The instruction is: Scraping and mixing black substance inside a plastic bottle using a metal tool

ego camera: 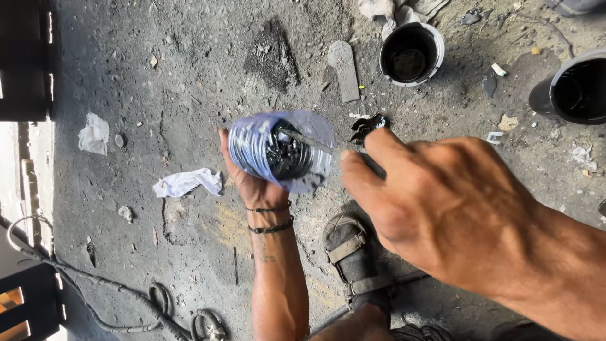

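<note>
Clear ribbed plastic bottle, cut open and smeared black inside (281,151), sits wrapped in the left hand (252,183), its grip closed round the wall; the right hand (442,208) pinches a thin metal strip (309,142) dipped into it — scraping or stirring, I judge; steadiness matters next; below lie dusty grey concrete floor (189,76), a sandalled foot (353,259), two black tubs (411,53) — and white paper scraps (186,182).

Single head-worn camera looks steeply down from above onto the concrete floor (189,76), set close to the right hand (442,208) filling the lower right of the frame, with the left hand (252,183) at centre, slightly farther below.
</note>
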